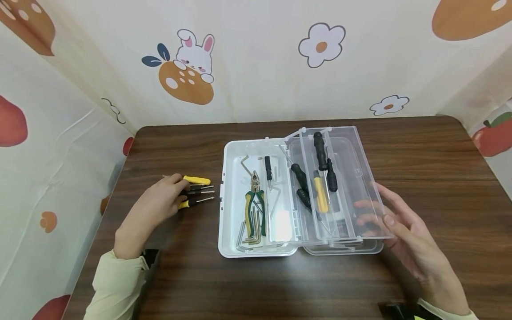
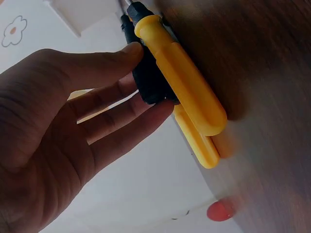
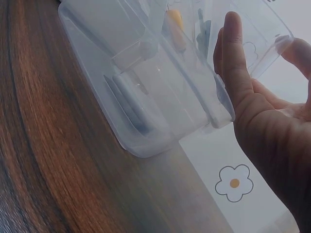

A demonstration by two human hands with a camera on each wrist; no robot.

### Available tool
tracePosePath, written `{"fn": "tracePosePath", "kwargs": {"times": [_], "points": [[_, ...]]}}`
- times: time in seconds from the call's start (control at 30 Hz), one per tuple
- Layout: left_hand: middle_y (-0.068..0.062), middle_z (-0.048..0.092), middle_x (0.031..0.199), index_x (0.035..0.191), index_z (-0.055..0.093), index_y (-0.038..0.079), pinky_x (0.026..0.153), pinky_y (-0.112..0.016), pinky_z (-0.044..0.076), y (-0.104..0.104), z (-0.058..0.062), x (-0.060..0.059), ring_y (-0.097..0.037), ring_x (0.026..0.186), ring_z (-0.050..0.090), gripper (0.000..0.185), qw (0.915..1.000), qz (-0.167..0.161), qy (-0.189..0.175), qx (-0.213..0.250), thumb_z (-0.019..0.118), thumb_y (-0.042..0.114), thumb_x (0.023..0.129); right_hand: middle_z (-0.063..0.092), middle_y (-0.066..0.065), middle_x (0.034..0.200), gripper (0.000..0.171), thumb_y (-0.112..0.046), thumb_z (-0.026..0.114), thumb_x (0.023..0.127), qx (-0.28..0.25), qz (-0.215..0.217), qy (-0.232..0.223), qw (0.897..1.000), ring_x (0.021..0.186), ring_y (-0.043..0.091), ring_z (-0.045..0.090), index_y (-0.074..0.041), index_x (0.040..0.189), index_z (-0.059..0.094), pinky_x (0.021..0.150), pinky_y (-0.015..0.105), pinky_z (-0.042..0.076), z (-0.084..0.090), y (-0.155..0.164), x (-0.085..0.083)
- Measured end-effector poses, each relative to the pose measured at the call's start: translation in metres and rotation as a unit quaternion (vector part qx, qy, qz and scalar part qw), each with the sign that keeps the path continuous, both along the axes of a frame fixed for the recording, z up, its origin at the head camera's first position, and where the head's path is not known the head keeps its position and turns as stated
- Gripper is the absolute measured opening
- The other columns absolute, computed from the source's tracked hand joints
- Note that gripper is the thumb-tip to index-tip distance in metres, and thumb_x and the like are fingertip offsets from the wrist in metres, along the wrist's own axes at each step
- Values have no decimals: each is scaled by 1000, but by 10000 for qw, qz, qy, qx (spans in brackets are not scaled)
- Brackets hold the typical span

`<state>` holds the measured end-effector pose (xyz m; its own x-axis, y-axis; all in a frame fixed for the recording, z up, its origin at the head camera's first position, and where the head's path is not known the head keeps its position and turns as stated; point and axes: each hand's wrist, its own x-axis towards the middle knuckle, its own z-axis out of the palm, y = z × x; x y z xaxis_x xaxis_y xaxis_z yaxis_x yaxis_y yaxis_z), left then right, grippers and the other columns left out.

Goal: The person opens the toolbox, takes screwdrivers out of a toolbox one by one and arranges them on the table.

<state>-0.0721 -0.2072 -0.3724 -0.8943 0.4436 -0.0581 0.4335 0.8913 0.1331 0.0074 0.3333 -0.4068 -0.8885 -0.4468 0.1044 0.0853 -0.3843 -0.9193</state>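
My left hand (image 1: 158,202) is at the left of the table, pinching black screwdriver handles (image 2: 148,80) between thumb and fingers. Beside them lie two screwdrivers with yellow handles (image 2: 189,82); their shafts point opposite ways in the head view. My right hand (image 1: 420,242) holds the right edge of a clear plastic tray (image 1: 348,155), its thumb on the edge and its fingers showing through from underneath. In that tray are a yellow-handled screwdriver (image 1: 321,195) and a black-handled one (image 1: 320,151). The tray is tilted and partly overlaps the open white toolbox (image 1: 231,178).
Inside the box's left half lie pliers with green and yellow handles (image 1: 250,213), several hex keys (image 1: 256,231) and a small black screwdriver (image 1: 268,166). Patterned cloth (image 1: 256,89) hangs behind the brown wooden table (image 1: 248,289).
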Motion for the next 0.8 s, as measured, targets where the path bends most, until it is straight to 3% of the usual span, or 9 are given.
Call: {"fn": "tracePosePath", "kwargs": {"times": [0.17,0.43,0.67,0.8], "points": [[-11,67,98,99,72,4,83,-55,59,-1,0,2,-36,97,68,22,10000,64,-25,-71,83,-5,82,60,6,146,60,-3,26,112,533,-159,-170,9983,116,18,71,-14,168,10,90,37,63,5,0,2],[-11,68,102,100,72,5,79,-54,59,-1,-2,3,-36,99,68,23,9997,125,-63,-194,83,-4,82,57,13,149,61,1,24,110,136,0,61,9999,118,24,70,-8,167,7,92,39,62,-1,2,-1],[-10,66,101,96,70,9,65,-51,58,1,-4,3,-33,98,67,19,9993,131,-119,-314,84,3,84,59,9,148,60,-2,27,111,410,-91,4,9991,117,20,71,-10,168,8,91,38,63,1,1,1],[-10,66,102,98,70,9,64,-50,58,1,-3,2,-32,96,67,18,9992,163,-189,-327,83,4,86,58,11,148,60,-1,26,111,311,-77,49,9995,117,22,71,-9,168,8,91,39,62,-1,1,0]]}}
